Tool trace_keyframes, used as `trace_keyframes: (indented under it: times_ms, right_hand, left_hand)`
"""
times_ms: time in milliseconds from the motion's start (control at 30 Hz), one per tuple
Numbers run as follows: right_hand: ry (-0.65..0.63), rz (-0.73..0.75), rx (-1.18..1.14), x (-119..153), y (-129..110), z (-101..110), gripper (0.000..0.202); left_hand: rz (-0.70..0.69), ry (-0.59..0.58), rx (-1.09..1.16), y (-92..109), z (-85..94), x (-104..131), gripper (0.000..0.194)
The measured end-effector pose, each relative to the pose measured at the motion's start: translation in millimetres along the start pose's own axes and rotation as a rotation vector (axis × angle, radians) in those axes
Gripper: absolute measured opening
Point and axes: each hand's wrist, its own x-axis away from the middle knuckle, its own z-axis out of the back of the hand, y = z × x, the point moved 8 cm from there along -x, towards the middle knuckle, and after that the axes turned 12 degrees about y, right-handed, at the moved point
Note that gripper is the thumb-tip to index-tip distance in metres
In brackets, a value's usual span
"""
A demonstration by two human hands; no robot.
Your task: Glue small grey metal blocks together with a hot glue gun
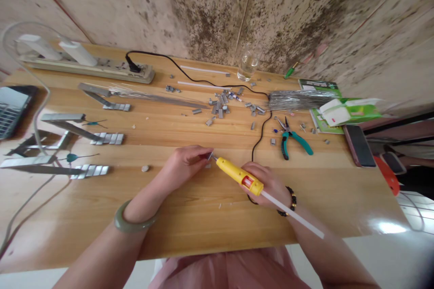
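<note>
In my right hand (267, 184) is a yellow hot glue gun (233, 171), its nozzle pointing left. A long white glue stick (293, 214) sticks out of its back end. My left hand (186, 165) pinches a small grey piece (209, 156) between thumb and fingertips, right at the nozzle tip. How far the piece extends under the fingers is hidden. Just below the fingertips, a bit of grey (208, 166) shows against the wooden table (190, 226). The gun's black cord (261, 137) runs from behind my right hand toward the back.
Grey pieces (220, 104) lie scattered mid-table. Teal-handled pliers (291, 137), a wire bundle (301, 100), a phone (359, 145) and a tissue pack (352, 111) are on the right. Folded grey metal strips (68, 165) and a power strip (101, 70) occupy the left. A glass of water (248, 67) stands behind.
</note>
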Motion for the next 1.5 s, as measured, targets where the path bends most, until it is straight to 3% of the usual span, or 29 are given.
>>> trace_keyframes:
  times_ms: [433,733,1300,1500]
  right_hand:
    - [0.03,-0.002,-0.005,-1.1,-0.4,2.5,0.018]
    - [-0.056,0.038,-0.019,3.3,-2.6,-6.5,0.027]
    - [-0.036,0.05,-0.025,1.8,-5.1,-4.6,0.024]
    - [0.026,0.009,-0.001,-0.2,-0.5,0.8,0.021]
  left_hand:
    - [0.019,-0.01,0.012,0.9,-2.2,-0.5,0.021]
    - [0.028,0.001,-0.007,-2.0,-0.4,0.0,0.022]
    - [-0.006,-0.006,-0.032,1.3,-1.1,0.3,0.021]
    - [0.0,-0.002,-0.008,0.7,-1.6,0.6,0.022]
